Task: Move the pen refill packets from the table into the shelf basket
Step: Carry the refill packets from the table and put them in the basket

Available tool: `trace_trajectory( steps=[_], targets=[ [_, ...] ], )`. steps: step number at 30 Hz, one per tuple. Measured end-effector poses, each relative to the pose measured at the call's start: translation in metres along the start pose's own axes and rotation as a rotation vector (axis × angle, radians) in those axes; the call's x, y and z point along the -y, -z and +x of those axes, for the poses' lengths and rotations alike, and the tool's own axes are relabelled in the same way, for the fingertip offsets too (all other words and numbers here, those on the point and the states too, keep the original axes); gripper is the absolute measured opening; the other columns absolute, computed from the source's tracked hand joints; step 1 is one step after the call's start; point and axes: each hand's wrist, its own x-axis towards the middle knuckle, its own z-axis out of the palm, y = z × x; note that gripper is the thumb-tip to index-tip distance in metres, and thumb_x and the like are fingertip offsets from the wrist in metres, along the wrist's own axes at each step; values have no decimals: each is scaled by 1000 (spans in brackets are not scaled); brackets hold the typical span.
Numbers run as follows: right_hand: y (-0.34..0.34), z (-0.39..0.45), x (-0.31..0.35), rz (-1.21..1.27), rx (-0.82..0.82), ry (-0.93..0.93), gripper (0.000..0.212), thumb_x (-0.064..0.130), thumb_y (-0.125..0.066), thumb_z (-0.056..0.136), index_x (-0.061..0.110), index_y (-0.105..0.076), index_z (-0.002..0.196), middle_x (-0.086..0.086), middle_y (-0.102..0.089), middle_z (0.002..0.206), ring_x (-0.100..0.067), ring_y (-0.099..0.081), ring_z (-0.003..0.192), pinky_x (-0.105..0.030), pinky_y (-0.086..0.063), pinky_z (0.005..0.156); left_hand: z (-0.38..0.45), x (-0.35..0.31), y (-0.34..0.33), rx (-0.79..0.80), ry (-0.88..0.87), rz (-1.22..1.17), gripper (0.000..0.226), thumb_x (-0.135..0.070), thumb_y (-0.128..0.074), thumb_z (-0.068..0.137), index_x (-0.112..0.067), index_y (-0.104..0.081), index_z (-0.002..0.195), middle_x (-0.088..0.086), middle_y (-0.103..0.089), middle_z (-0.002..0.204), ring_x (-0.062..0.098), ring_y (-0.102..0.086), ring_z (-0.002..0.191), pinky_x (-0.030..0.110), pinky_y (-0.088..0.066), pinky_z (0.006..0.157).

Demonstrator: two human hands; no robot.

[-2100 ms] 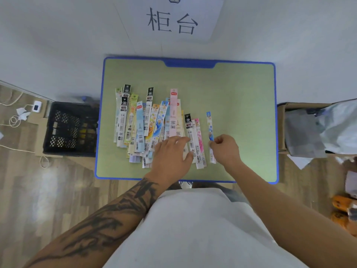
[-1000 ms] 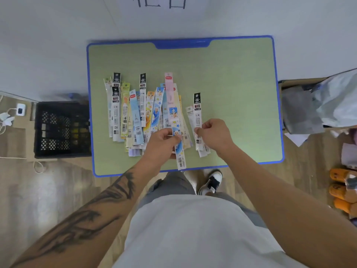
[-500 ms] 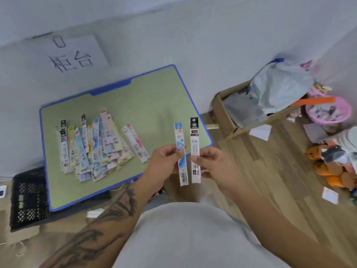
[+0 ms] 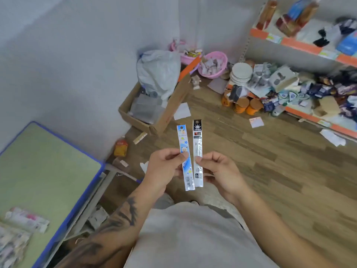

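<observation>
A person's left hand (image 4: 164, 169) pinches a blue pen refill packet (image 4: 185, 157) upright over the wooden floor (image 4: 270, 161). The right hand (image 4: 220, 171) pinches a black-topped refill packet (image 4: 197, 151) just beside it. More packets (image 4: 25, 219) lie on the green table (image 4: 48, 161) at near left. Cluttered shelves (image 4: 301, 45) stand far right.

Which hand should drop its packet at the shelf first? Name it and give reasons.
Probably right. The right hand, pinching the black-topped packet, is nearer the shelf; the left hand holds the blue packet tableside. No basket is identifiable.
</observation>
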Motion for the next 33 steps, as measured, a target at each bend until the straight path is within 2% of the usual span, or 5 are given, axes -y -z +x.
trace_trajectory(
  steps=[5, 10, 15, 27, 33],
  targets=[
    [58, -4, 14, 172, -150, 11, 15, 18, -79, 89, 6, -70, 92, -31, -73, 106, -36, -59, 89, -48, -40, 83, 26, -22, -73, 168, 18, 104, 17, -12, -75, 93, -2, -76, 107, 12, -80, 95, 29, -78, 83, 34, -62, 67],
    [118, 6, 54, 248, -293, 74, 18, 17, -74, 93, 18, -77, 75, -15, -77, 88, -23, -66, 72, -39, -48, 75, 71, -49, -137, 319, 51, 168, 18, -14, -76, 93, -3, -77, 108, 13, -80, 96, 30, -77, 86, 42, -65, 80],
    [168, 38, 108, 239, -394, 100, 10, 19, -73, 95, 10, -73, 91, -17, -76, 95, -26, -64, 79, -40, -47, 77, 131, -86, -206, 441, 72, 187, 19, -14, -77, 92, -1, -77, 106, 16, -79, 96, 35, -77, 89, 40, -65, 78],
    [239, 134, 255, 253, -473, 173, 15, 19, -70, 96, 5, -70, 100, -17, -76, 95, -23, -66, 75, -29, -53, 67, 255, -207, -324, 552, 64, 174, 18, -17, -77, 92, -7, -76, 107, 17, -77, 106, 41, -73, 102, 61, -57, 94],
    [278, 159, 293, 295, -523, 231, 10, 17, -68, 98, 8, -70, 93, -14, -77, 91, -20, -68, 72, -33, -50, 67, 292, -242, -382, 572, 2, 185, 9, -10, -65, 101, -11, -73, 104, 18, -75, 106, 35, -75, 85, 47, -64, 82]
  ],
)
